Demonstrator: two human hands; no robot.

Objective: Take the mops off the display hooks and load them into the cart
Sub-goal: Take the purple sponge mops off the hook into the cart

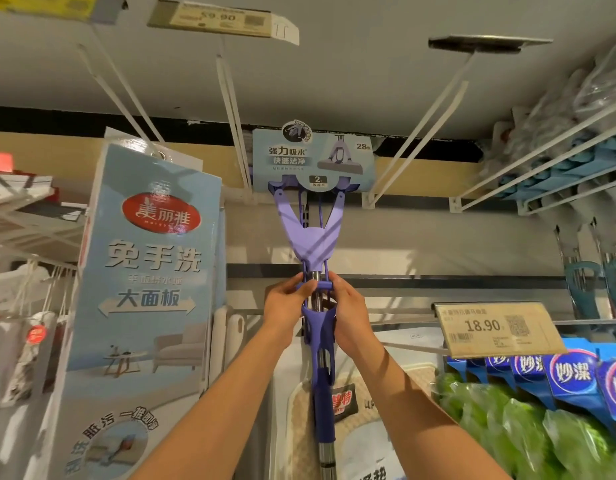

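Observation:
A purple sponge mop [313,237] hangs upright at the centre, its head wrapped in a light-blue card label [313,161] up by the long white display hooks [234,109]. Its metal pole runs down past the bottom of the view. My left hand [286,299] grips the purple squeeze handle from the left. My right hand [346,306] grips the same handle from the right, fingers curled round it. Both arms reach up from below. The cart is not in view.
A tall blue boxed flat mop [144,271] hangs at the left. More mops in blue and teal [556,157] hang on hooks at the upper right. A price tag reading 18.90 [493,327] sticks out at the right, above blue packets and green scourers [528,424].

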